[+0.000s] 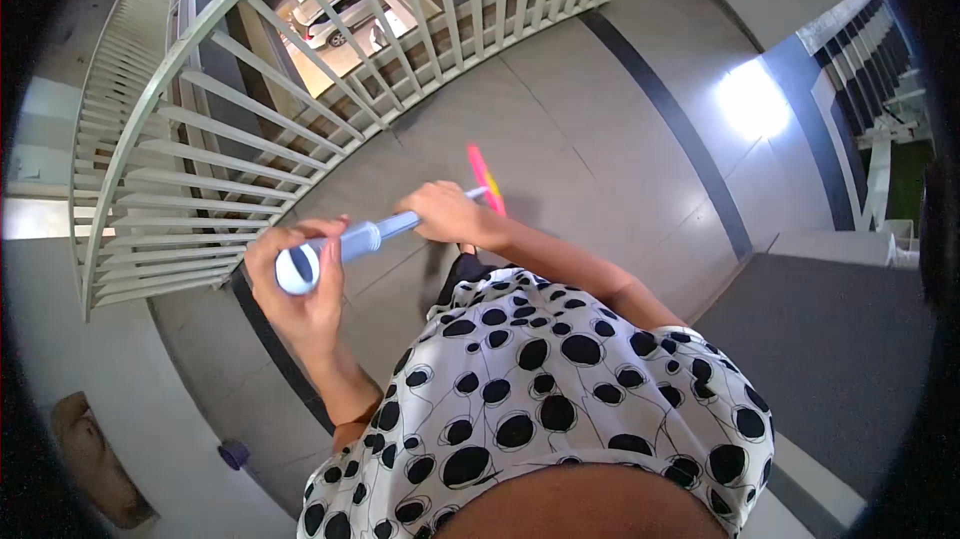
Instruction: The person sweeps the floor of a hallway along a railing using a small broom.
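Observation:
A light blue pole (362,237) slants from the left down to the floor, its thick grip end nearest me. My left hand (308,315) is closed around that grip, just behind its round white end cap (296,269). Lower on the shaft, my right hand (445,211) is wrapped around the thinner part. Past my right hand, the pole meets a narrow pink and yellow head (487,181) at floor level. Whether this is a mop or a floor wiper, I cannot tell. My fingers partly hide the shaft.
A curved white railing (270,147) runs along the left and top of the tiled floor (570,129); a parked car (340,21) shows through it. Dark strips (665,124) cross the tiles. A grey surface (830,349) lies to the right, a small purple object (233,455) at lower left.

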A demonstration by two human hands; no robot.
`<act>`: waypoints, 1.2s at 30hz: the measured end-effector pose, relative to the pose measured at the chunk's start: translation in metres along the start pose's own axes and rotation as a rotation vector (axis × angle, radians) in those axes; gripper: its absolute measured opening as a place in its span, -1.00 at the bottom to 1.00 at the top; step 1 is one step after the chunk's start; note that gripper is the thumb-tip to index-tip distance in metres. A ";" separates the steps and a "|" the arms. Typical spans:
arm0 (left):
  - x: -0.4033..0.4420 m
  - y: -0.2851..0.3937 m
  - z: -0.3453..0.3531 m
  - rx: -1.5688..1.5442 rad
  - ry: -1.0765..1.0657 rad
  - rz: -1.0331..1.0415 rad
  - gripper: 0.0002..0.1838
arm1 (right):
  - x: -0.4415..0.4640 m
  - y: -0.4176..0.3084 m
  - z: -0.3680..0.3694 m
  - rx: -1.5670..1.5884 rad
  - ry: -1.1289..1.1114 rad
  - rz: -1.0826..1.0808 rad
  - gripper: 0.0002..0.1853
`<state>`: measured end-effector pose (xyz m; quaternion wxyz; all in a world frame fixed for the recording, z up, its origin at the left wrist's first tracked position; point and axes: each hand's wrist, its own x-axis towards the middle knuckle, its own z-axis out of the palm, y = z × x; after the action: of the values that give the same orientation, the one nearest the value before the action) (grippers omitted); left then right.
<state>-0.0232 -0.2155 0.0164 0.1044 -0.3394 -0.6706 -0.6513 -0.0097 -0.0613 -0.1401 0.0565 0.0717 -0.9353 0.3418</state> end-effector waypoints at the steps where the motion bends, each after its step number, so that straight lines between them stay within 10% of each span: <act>1: 0.001 0.001 0.000 -0.001 0.004 0.003 -0.70 | 0.007 -0.003 0.001 0.075 -0.051 -0.023 -0.71; 10: -0.023 -0.049 0.050 0.337 -0.654 0.056 -0.74 | 0.006 0.094 0.084 0.556 0.361 -0.472 -0.86; 13: -0.039 -0.055 0.062 0.286 -0.667 0.071 -0.70 | -0.038 0.106 0.087 0.433 0.428 -0.260 -0.84; 15: -0.045 -0.054 0.068 0.132 -0.684 0.043 -0.69 | -0.069 0.099 0.072 0.223 0.068 0.389 -0.80; 21: -0.061 -0.077 0.093 -0.338 -0.716 -0.132 -0.63 | -0.140 0.087 0.022 -0.137 -0.116 0.705 -0.87; 30: -0.046 -0.077 0.103 -0.499 -0.656 -0.168 -0.65 | -0.155 0.083 -0.011 -0.150 0.160 0.824 -0.85; 36: -0.003 -0.056 0.067 -0.418 -0.519 -0.047 -0.64 | -0.082 0.076 -0.015 -0.083 0.228 0.482 -0.84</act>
<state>-0.0335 -0.1490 -0.0391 -0.1566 -0.4925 -0.5344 -0.6688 0.0588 0.0133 -0.1894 0.0812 -0.1945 -0.9261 0.3128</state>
